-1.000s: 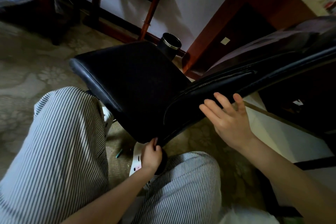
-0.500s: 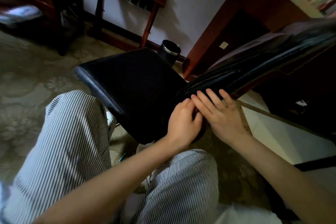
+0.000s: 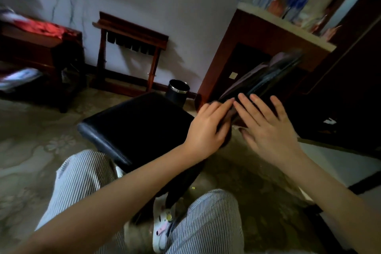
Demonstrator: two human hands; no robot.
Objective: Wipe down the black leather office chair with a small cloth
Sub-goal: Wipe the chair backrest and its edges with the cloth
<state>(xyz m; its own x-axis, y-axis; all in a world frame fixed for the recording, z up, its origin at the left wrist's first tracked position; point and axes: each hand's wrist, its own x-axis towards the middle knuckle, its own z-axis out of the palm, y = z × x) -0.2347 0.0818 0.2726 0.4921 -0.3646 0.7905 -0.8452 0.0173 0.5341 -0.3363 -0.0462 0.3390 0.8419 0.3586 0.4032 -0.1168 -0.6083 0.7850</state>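
The black leather office chair stood on the patterned carpet in front of the person, its backrest tipped away to the right and blurred. Both hands lay side by side at the backrest's lower edge. The left hand pressed with near-straight fingers, a dark wad under its palm — cloth not confirmed. The right hand was splayed, gripping nothing, apparently bracing. Recommended: steady the backrest with the right hand and draw even, overlapping strokes along the edge. The leather looked smooth and faintly glossy — no tears visible.
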